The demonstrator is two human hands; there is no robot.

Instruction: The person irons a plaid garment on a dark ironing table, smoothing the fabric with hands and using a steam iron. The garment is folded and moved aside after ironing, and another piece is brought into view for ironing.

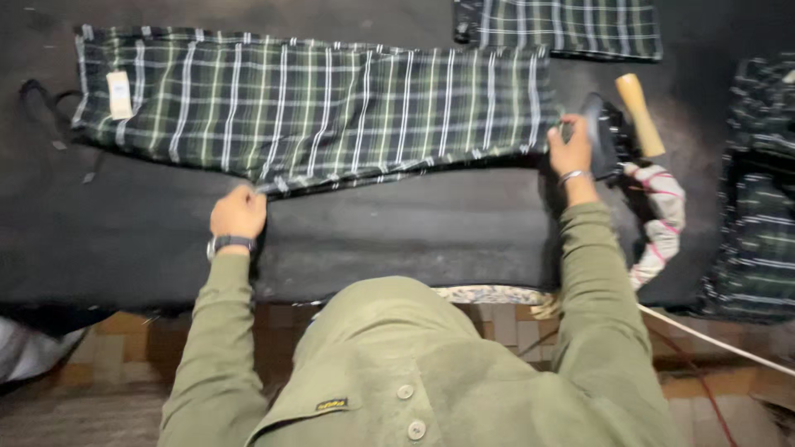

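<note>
A dark green plaid pair of trousers (331,103) lies flat across a black padded ironing table (397,240), waistband at the left with a pale tag. My left hand (238,213) pinches the near edge of the trousers at the crotch seam. My right hand (570,147) grips the hem end of the leg at the right. Both arms wear olive green sleeves; a watch is on the left wrist and a bangle on the right.
A black iron with a wooden handle (638,112) rests just right of my right hand, with a striped cloth (658,211) and a white cord (712,339) below it. More plaid garments lie at the top (571,29) and the right (758,190). Tiled floor shows below.
</note>
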